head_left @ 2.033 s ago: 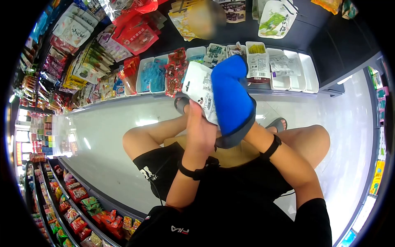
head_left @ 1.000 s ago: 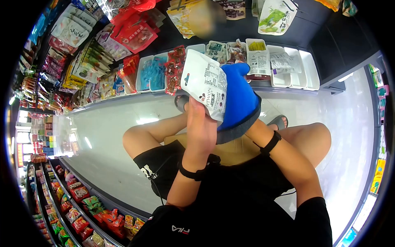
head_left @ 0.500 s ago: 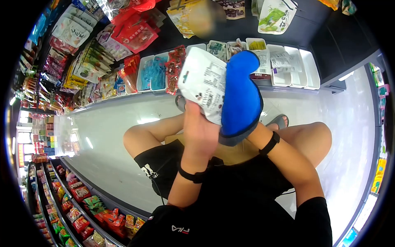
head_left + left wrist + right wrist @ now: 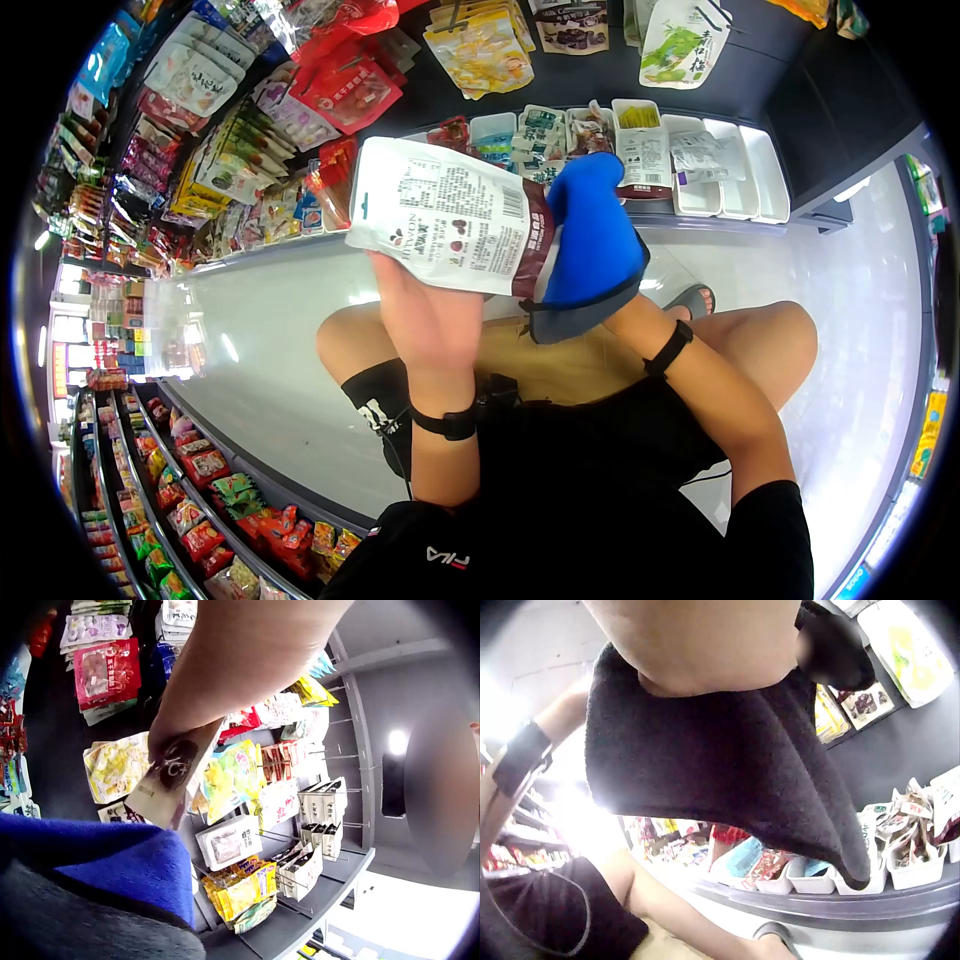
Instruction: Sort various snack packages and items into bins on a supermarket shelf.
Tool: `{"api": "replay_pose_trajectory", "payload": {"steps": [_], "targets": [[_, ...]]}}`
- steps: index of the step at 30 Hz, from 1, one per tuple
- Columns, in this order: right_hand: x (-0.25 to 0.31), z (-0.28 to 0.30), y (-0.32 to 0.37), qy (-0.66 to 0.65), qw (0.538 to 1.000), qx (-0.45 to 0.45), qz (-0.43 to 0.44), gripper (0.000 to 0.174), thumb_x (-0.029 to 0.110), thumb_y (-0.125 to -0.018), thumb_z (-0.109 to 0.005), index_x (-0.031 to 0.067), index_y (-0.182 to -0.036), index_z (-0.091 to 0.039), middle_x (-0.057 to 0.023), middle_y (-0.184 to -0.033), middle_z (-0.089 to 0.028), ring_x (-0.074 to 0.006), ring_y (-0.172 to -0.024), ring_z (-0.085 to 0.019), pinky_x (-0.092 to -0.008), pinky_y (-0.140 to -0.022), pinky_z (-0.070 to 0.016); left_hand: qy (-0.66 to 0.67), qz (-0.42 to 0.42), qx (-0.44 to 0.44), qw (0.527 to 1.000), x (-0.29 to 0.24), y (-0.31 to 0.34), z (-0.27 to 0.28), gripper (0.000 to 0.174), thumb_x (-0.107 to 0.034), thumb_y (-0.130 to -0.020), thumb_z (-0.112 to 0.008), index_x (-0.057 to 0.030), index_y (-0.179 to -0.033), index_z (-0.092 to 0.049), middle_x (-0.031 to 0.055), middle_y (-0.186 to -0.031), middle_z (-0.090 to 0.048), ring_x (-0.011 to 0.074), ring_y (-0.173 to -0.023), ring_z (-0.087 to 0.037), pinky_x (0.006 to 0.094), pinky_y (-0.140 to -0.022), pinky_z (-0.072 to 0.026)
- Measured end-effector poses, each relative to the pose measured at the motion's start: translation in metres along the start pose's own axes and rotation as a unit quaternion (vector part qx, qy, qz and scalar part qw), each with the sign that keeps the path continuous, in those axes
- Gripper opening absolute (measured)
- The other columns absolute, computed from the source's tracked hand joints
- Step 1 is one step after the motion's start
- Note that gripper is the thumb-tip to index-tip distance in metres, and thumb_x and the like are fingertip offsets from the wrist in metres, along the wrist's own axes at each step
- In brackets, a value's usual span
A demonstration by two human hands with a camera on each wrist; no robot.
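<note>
A white snack pouch [image 4: 440, 215] with a maroon base band stands out in the head view, its printed back facing up. My left hand [image 4: 430, 320] grips it along its near edge, fingers hidden behind it. A blue mitt [image 4: 597, 245] with a dark grey cuff covers my right hand, right at the pouch's maroon end. The hand inside is hidden. From the left wrist, the pouch [image 4: 176, 772] shows nearly edge-on beside the mitt [image 4: 127, 862]. The right wrist view looks into the mitt's grey lining [image 4: 705, 750].
White bins [image 4: 697, 200] with small packets line the low shelf ahead. Above them hang snack bags, among them a red bag [image 4: 345, 90] and a green-and-white bag [image 4: 683, 42]. Cardboard [image 4: 540, 360] lies between the crossed legs. Another snack shelf [image 4: 200, 490] stands at lower left.
The left hand has moved left, and the pouch has turned flatter, showing its maroon band. The blue mitt has shifted to the pouch's right end, covering less of it.
</note>
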State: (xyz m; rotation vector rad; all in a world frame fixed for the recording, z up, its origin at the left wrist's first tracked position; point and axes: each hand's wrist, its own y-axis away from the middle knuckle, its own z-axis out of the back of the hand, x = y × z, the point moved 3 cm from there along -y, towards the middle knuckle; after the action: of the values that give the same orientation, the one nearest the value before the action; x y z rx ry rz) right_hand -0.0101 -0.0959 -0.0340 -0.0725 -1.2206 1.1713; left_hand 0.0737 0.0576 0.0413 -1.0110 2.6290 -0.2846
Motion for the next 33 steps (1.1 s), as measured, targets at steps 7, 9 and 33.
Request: {"api": "replay_pose_trajectory", "payload": {"steps": [7,9,33], "targets": [[0.02,0.035,-0.002,0.034,0.999,-0.029,0.004,0.052,0.022,-0.077,-0.083,0.0006,-0.112,-0.05,-0.0073,-0.085,-0.048,-0.0186,-0.076,-0.048,-0.0315,-0.068,-0.0446,0.007,-0.007,0.029,1.0,0.007,0.003,0.026,0.069,-0.057,-0.108,-0.027,-0.0137,-0.161,-0.022,0.013,-0.164,-0.031,0.0353,-0.149,-0.034,0.0546,-0.12,-0.0333],[0.037,0.027,0.003,-0.007,1.0,-0.023,0.006,0.051,0.021,-0.077,-0.081,-0.0005,-0.111,-0.051,-0.0093,-0.087,-0.051,-0.0216,-0.08,-0.051,-0.0337,-0.073,-0.0452,-0.227,-0.018,-0.15,0.962,0.029,0.009,0.029,0.061,-0.049,-0.11,-0.03,-0.0141,-0.16,-0.027,0.009,-0.163,-0.034,0.0312,-0.148,-0.036,0.05,-0.123,-0.027],[-0.013,-0.011,0.023,0.061,0.997,0.001,0.043,0.032,0.011,-0.081,-0.072,-0.0013,-0.104,-0.054,-0.0154,-0.096,-0.064,-0.026,-0.084,-0.064,-0.0337,-0.079,-0.0516,-0.278,-0.126,-0.198,0.932,-0.007,0.011,0.017,0.057,-0.045,-0.11,-0.033,-0.0106,-0.156,-0.035,0.0102,-0.157,-0.042,0.031,-0.143,-0.041,0.0509,-0.119,-0.0334]]}}
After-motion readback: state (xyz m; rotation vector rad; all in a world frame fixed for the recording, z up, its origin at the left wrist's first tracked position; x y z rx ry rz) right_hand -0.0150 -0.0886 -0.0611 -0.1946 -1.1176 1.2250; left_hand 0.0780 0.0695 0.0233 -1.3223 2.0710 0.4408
